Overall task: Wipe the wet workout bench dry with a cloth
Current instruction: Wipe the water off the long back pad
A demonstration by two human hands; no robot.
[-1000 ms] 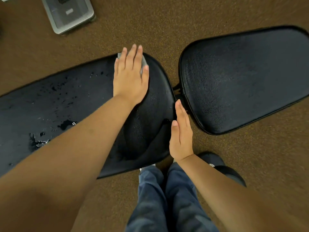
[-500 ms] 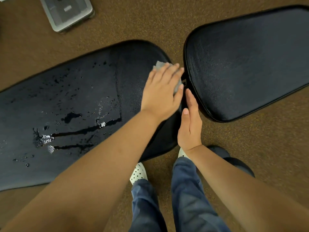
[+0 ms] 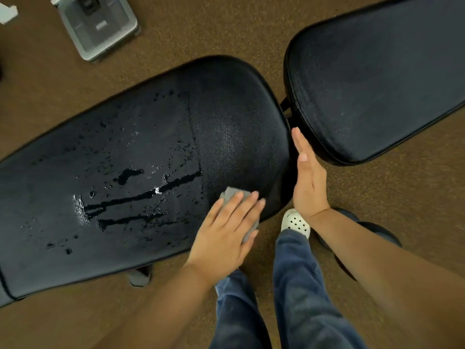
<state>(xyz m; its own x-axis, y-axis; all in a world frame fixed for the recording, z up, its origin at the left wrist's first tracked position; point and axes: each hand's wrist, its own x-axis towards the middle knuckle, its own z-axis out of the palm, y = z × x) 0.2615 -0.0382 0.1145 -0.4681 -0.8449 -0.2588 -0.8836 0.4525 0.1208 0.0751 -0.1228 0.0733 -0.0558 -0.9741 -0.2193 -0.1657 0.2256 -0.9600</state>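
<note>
- Workout bench [image 3: 130,137]: its long black pad runs from the left edge across the middle of the scene, on brown carpet [image 3: 226,28].
- A second black pad [image 3: 377,79] lies at the far right, set apart from the long one by a narrow gap.
- Water [image 3: 141,197] sits on the middle and left of the long pad, as dark streaks, small puddles and scattered beads that catch the light.
- The right end of the long pad looks matt, with its grain showing.
- My left hand [image 3: 226,235] lies flat on the grey cloth [image 3: 230,193] at the near right edge of the long pad.
- Its fingers [image 3: 241,205] are straight and slightly spread and press the cloth onto the pad; a corner of the cloth shows beyond my fingertips and another strip by my little finger.
- My right hand [image 3: 308,182] stands on edge against the right end of the long pad, in the gap between the two pads.
- Its fingers [image 3: 300,147] are straight and pressed together, pointing away from me; it holds nothing.
- Below the hands are my blue trousers [image 3: 297,285] and a white perforated clog [image 3: 295,222].
- A black foot [image 3: 372,230] shows under my right forearm.
- A grey flat device [image 3: 100,26] lies on the carpet at the far left.
</note>
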